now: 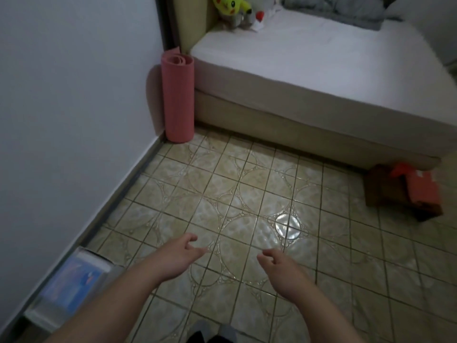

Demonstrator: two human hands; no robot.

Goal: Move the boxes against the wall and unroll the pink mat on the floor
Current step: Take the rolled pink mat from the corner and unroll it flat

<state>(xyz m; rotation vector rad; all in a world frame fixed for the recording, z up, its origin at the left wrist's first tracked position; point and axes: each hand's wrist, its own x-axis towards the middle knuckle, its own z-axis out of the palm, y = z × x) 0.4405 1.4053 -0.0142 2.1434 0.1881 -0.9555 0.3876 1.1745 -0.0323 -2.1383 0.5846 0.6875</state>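
Both hands, left hand (179,253) and right hand (279,264), hang empty with fingers loosely curled. The rolled pink mat (177,97) stands upright in the far-left corner beside the bed (309,78); the person should grasp it mid-roll, then lay it flat.

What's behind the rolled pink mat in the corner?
The pink mat stands upright with the white wall on its left and the bed on its right. Behind it is a dark vertical strip; the mat hides the floor there.
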